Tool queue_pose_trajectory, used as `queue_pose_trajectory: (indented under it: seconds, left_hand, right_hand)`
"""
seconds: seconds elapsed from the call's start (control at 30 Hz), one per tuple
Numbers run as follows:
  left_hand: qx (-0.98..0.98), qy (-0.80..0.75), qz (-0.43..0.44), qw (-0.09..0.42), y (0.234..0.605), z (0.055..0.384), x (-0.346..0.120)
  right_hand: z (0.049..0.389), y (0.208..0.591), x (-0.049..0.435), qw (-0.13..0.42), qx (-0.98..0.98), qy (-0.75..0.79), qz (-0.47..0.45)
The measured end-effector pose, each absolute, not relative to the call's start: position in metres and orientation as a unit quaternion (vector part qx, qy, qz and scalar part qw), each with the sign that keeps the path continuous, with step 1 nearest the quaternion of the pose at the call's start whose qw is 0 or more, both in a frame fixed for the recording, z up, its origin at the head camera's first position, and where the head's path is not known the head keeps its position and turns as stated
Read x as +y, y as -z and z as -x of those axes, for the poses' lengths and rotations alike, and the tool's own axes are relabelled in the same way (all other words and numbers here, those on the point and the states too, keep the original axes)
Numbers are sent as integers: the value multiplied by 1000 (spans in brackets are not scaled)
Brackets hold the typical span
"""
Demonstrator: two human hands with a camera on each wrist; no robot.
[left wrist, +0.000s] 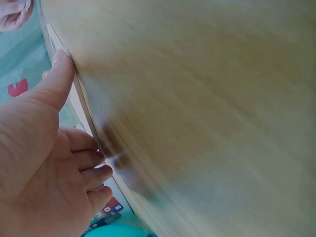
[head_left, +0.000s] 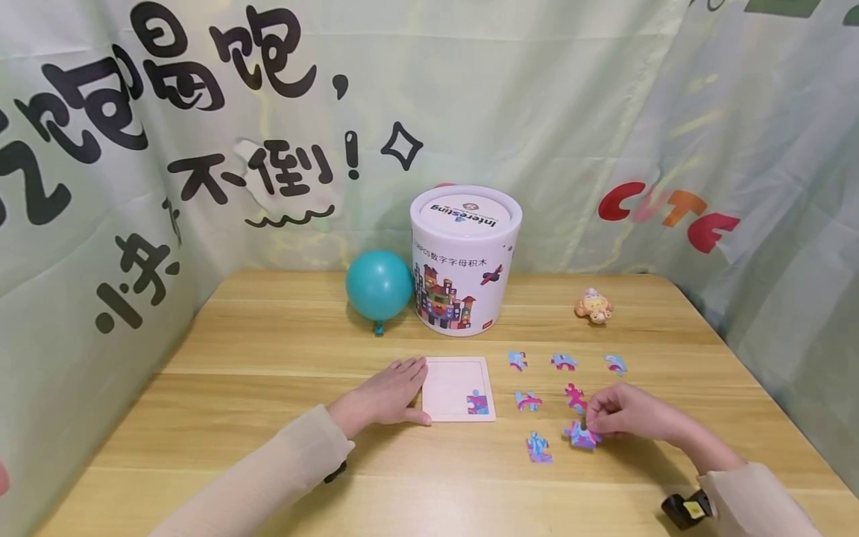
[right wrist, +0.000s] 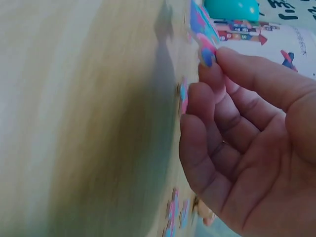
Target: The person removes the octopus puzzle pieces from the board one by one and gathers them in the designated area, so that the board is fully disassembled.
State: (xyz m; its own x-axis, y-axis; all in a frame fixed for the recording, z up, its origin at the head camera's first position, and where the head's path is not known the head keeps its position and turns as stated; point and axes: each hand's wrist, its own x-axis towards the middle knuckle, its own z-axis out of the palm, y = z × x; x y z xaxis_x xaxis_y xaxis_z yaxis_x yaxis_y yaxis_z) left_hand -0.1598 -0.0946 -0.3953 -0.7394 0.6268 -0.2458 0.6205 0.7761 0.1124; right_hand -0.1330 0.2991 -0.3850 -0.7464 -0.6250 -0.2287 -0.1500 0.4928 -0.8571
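My left hand [head_left: 389, 391] rests along the left side of a pale pink square puzzle tray [head_left: 443, 388], its fingers at the upper left corner and thumb at the lower left. One blue and purple jigsaw piece [head_left: 477, 403] lies in the tray's lower right corner. Farther right, my right hand [head_left: 624, 410] pinches another jigsaw piece [head_left: 581, 436] by one knob between thumb and forefinger. The right wrist view shows that piece [right wrist: 203, 22] tilted above the tabletop. Just behind the right hand lies a pink jigsaw piece [head_left: 575, 397].
Several more pieces lie right of the tray, among them a front one [head_left: 538, 447] and a back right one [head_left: 615, 363]. Behind stand a white lidded tub [head_left: 459, 261] and a teal balloon [head_left: 379, 285]. A small toy figure [head_left: 593, 306] sits back right, before a printed curtain [head_left: 557, 112].
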Motion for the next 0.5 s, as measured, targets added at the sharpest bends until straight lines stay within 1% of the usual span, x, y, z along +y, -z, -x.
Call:
queue_pose_trajectory:
  seconds: [0.13, 0.23, 0.5]
  left_hand:
    - [933, -11, -335, 133, 396, 160, -95]
    - [932, -12, -336, 132, 396, 160, -95]
    - [933, -15, -332, 134, 395, 160, -95]
  right_hand:
    - [130, 387, 308, 292, 813, 444, 239]
    - [129, 390, 311, 301, 808, 442, 248]
    - [128, 391, 310, 300, 806, 442, 256]
